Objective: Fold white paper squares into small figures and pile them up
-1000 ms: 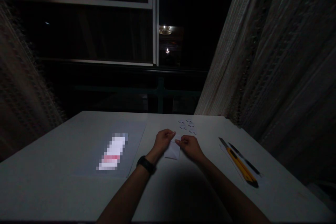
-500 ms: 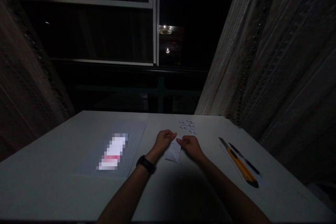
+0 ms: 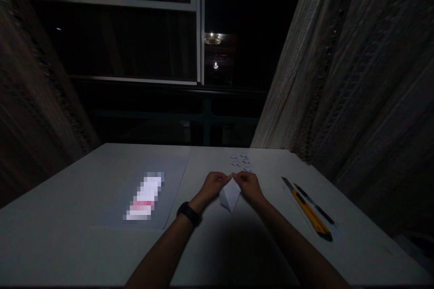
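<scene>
A small folded piece of white paper (image 3: 231, 197) hangs between my hands, its pointed lower corner toward me. My left hand (image 3: 216, 184), with a black band on the wrist, pinches its upper left edge. From the other side, my right hand (image 3: 248, 185) pinches the top near the same corner, the fingertips of both hands almost meeting. Just beyond my hands lie several small paper pieces with dark marks (image 3: 241, 161); my fingers partly cover the nearest one.
On the white table (image 3: 129, 253), a yellow utility knife (image 3: 310, 212) and a dark pen (image 3: 313, 203) lie to the right. A large paper sheet (image 3: 176, 189) with a bright, pixelated phone-like rectangle (image 3: 145, 194) lies left. Curtains (image 3: 288, 76) flank a dark window behind.
The paper has turned from a squarish lie to a pointed, diamond-like shape with its corner down. My hands have come closer together at its top.
</scene>
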### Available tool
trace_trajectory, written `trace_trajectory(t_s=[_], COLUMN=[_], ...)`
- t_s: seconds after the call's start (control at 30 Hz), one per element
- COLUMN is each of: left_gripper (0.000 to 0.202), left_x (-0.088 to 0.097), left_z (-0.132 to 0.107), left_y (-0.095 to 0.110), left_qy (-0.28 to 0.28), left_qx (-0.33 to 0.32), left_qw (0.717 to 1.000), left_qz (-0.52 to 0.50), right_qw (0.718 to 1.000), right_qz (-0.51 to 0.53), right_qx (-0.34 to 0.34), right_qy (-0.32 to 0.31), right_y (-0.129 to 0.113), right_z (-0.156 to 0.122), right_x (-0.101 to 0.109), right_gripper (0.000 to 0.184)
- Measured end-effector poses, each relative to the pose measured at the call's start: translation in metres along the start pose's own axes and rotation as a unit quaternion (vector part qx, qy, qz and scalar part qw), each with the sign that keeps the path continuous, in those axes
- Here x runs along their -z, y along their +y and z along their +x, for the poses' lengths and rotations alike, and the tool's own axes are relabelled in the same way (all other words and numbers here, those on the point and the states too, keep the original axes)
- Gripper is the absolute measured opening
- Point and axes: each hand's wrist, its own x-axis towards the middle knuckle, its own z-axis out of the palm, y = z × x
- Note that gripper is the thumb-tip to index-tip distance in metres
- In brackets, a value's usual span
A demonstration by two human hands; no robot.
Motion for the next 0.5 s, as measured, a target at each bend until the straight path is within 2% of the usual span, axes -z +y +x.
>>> trace_trajectory(t_s=[0.13,0.37,0.5], left_gripper=[0.034,0.033,0.030], left_x=[0.0001,0.0013,0.0027], left_z=[-0.0007,0.0024,0.0047], left_y=[0.0029,-0.0001,-0.0033], left_qy=[0.040,0.062,0.106], left_qx=[0.003,0.012,0.025], left_qw=[0.999,0.998,0.993], left_qz=[-0.002,-0.002,-0.053], right_qw=[1.000,0.994,0.976], right_qz=[0.004,0.096,0.197], right_qx=[-0.004,-0.058,-0.093], right_qy=[0.023,-0.008,-0.003], right_y=[0.0008,-0.0027,-0.0042], right_z=[0.0014,0.0022,0.0028], right_x=[0.0017,0.0027,0.0047], right_gripper=[0.035,0.036,0.034])
